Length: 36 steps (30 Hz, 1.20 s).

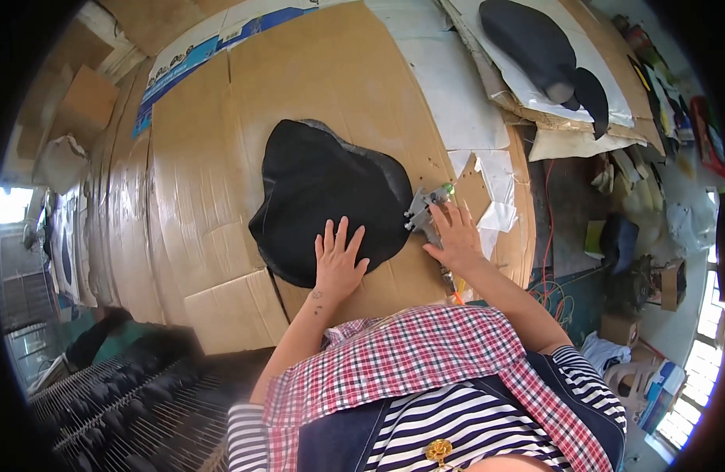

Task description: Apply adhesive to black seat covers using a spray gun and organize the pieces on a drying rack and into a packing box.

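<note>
A black, irregularly rounded piece of sheet material (323,189) lies on the brown cardboard (197,197), its edges slightly curled and a second dark layer showing along the upper right rim. My left hand (340,256) rests flat on its lower part, fingers stretched and spread. Just beyond the piece's right edge, my right hand (455,240) lies around the handle of a grey metal spray gun (420,214) with a green tip part. The thumb is on one side of the handle and the fingers are on the other; part of the gun is hidden beneath the hand.
More dark cut pieces (536,47) lie on a stacked board at the upper right. Torn white paper (498,189) covers the cardboard's right side. A red hose (547,228) hangs past the table edge. A wire rack (118,409) with dark pieces stands at the lower left.
</note>
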{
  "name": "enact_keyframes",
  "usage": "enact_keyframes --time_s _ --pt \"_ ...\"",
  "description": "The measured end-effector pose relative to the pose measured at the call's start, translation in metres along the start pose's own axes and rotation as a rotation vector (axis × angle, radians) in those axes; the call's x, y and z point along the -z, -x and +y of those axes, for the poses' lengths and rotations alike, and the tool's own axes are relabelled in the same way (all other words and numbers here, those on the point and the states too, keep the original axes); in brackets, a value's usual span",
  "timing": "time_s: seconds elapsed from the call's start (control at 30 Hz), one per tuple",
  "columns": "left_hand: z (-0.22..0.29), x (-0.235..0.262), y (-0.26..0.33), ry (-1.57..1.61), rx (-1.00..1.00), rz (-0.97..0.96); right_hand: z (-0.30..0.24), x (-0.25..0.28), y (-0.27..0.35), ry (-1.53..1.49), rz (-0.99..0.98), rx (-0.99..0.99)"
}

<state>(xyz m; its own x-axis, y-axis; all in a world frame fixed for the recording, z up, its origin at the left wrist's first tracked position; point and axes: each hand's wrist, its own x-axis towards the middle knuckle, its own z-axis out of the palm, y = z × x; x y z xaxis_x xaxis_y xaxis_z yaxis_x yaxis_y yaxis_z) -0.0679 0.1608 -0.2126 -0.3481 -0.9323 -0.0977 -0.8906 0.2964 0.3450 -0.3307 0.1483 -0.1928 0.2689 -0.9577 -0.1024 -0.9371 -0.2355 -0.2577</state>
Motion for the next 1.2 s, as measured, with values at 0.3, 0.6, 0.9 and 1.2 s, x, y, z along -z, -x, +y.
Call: enact_keyframes --time_s 0.3,0.6,0.9,1.2 --pt "0.034 -0.013 0.002 0.032 0.132 0.072 0.005 -0.027 0.018 -0.298 0.208 -0.246" --pt "-0.049 0.009 0.068 0.207 0.200 0.412 -0.057 0.161 0.131 -1.166 0.013 -0.096" --pt "-0.123 -0.013 0.187 0.446 0.591 0.507 -0.105 0.201 0.208 -1.158 -0.204 -0.046" --pt "-0.121 -0.013 0.224 0.507 0.667 0.575 -0.120 0.218 0.248 -0.963 -0.131 -0.134"
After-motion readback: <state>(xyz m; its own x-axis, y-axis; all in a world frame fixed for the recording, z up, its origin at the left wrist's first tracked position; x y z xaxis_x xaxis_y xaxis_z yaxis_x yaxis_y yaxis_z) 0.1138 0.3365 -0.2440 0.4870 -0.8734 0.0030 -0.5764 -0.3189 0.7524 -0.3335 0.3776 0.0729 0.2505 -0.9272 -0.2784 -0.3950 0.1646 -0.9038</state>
